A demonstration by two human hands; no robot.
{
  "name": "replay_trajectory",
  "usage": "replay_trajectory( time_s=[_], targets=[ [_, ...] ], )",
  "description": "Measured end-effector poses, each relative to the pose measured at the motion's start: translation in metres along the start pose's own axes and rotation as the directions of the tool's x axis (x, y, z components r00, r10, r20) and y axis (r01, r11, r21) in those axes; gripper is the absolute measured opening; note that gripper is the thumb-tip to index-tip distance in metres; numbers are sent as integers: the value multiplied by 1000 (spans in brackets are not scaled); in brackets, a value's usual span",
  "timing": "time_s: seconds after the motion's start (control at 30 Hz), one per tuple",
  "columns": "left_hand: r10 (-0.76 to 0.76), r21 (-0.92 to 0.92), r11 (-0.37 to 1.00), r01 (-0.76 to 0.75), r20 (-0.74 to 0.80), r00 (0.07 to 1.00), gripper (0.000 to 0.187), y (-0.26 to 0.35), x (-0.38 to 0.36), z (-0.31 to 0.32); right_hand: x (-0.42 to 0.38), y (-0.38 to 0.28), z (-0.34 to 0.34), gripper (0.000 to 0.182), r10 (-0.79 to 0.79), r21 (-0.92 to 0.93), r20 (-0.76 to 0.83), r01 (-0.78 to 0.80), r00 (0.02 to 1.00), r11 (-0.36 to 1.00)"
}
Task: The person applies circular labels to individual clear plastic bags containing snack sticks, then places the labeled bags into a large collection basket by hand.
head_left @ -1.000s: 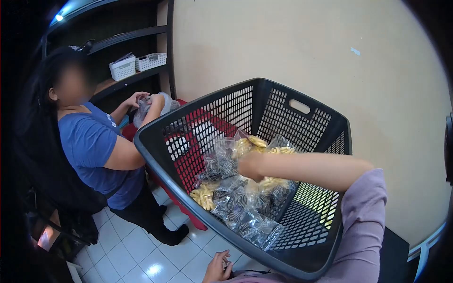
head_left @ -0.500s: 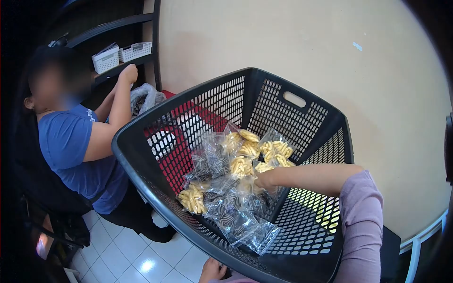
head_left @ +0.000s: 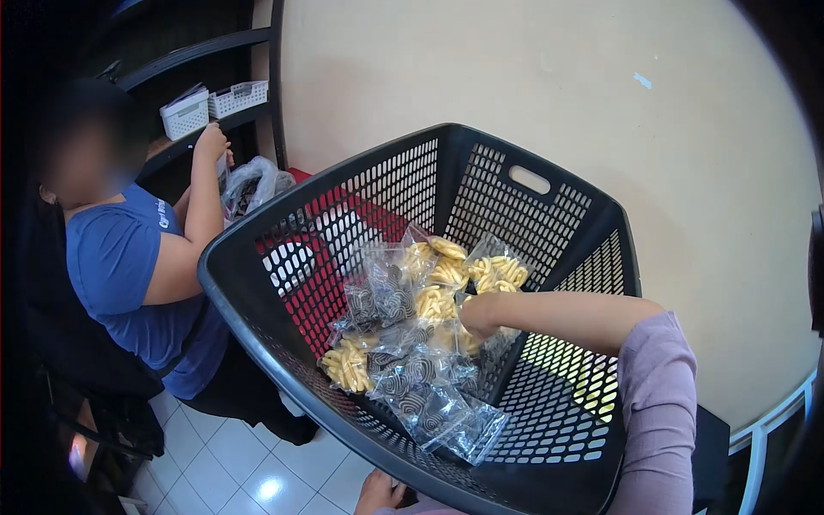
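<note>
My right hand (head_left: 481, 318) reaches down into a large black perforated plastic basket (head_left: 532, 468), its fingers hidden among clear snack packets. Around it lie packets of pale yellow snack sticks (head_left: 436, 304) and packets of dark, spiral-striped snacks (head_left: 421, 371). Another yellow packet (head_left: 347, 367) rests on the left side of the pile. Below the basket's near rim, my left hand (head_left: 376, 493) shows only in part at the bottom edge, with fingers curled. Whether it holds anything is hidden.
A co-worker in a blue shirt (head_left: 129, 245) stands at the left, hands raised by a clear plastic bag (head_left: 256, 184). White baskets (head_left: 185, 114) sit on a dark shelf behind. Something red (head_left: 296, 176) shows beyond the basket. The wall (head_left: 721, 172) is close on the right.
The co-worker's hands have lowered toward the plastic bag. The view has shifted slightly. My right hand stays among the packets, with little visible movement.
</note>
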State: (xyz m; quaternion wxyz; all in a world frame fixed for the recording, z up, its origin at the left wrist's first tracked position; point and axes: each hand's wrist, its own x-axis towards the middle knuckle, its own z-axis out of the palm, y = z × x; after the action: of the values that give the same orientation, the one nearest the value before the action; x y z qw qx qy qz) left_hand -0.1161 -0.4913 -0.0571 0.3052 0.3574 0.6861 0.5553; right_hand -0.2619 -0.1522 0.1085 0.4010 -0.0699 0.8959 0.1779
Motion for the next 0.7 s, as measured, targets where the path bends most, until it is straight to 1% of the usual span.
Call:
replay_trajectory(
  time_s=[0.03, 0.07, 0.13, 0.17, 0.23, 0.27, 0.33, 0.47, 0.5, 0.53, 0.57, 0.6, 0.67, 0.7],
  targets=[
    [-1, -5, 1000, 1, 7, 1000, 41, 0, 0, -1, -7, 5, -4, 17, -89, -68, -87, 83, 992, 994],
    [-2, -10, 1000, 2, 14, 1000, 42, 0, 1, -3, -10, 4, -6, 17, -88, -65, -91, 82, 992, 994],
    [-2, -18, 1000, 3, 31, 1000, 42, 0, 3, -7, -13, 3, -8, 16, -136, -137, -190, 111, 972, 984],
    [-4, -22, 1000, 5, 40, 999, 42, -1, 3, -9, -15, 0, -8, 16, -134, -132, -194, 110, 972, 985],
    [-13, -32, 999, 15, 62, 998, 42, -2, 2, -13, -16, -9, -4, 19, -79, -112, -69, 71, 995, 991],
    [-21, -35, 999, 23, 75, 997, 42, -2, 0, -16, -15, -11, 1, 19, -81, -101, -71, 73, 994, 992],
    [-28, -44, 998, 33, 98, 995, 42, -3, -2, -21, -14, -10, 9, 20, -102, -89, -26, 99, 994, 991],
    [-28, -83, 996, 38, 126, 992, 43, -4, -2, -19, -13, 1, 2, 17, -120, -93, -69, 114, 990, 989],
    [-25, -97, 995, 37, 126, 992, 43, -4, -2, -17, -5, 12, -4, 15, -24, -21, -26, 23, 999, 1000],
    [-23, -110, 993, 37, 125, 992, 43, -3, -3, -13, -15, 12, -23, 13, 69, 45, 23, -70, 997, 997],
    [-22, -120, 992, 37, 124, 992, 43, -2, -4, -11, -30, 15, -43, 12, 156, 32, 49, -158, 986, 987],
    [-20, -125, 992, 35, 121, 992, 43, -1, -4, -10, -67, 8, -75, 10, 244, 18, 68, -245, 967, 969],
    [-7, -125, 992, 21, 110, 994, 44, 1, -3, -13, -92, 22, -99, 9, 299, -97, -115, -310, 947, 946],
    [2, -123, 992, 11, 106, 994, 44, 3, -1, -15, -115, 24, -113, 9, 364, -21, -177, -374, 914, 927]
  ],
)
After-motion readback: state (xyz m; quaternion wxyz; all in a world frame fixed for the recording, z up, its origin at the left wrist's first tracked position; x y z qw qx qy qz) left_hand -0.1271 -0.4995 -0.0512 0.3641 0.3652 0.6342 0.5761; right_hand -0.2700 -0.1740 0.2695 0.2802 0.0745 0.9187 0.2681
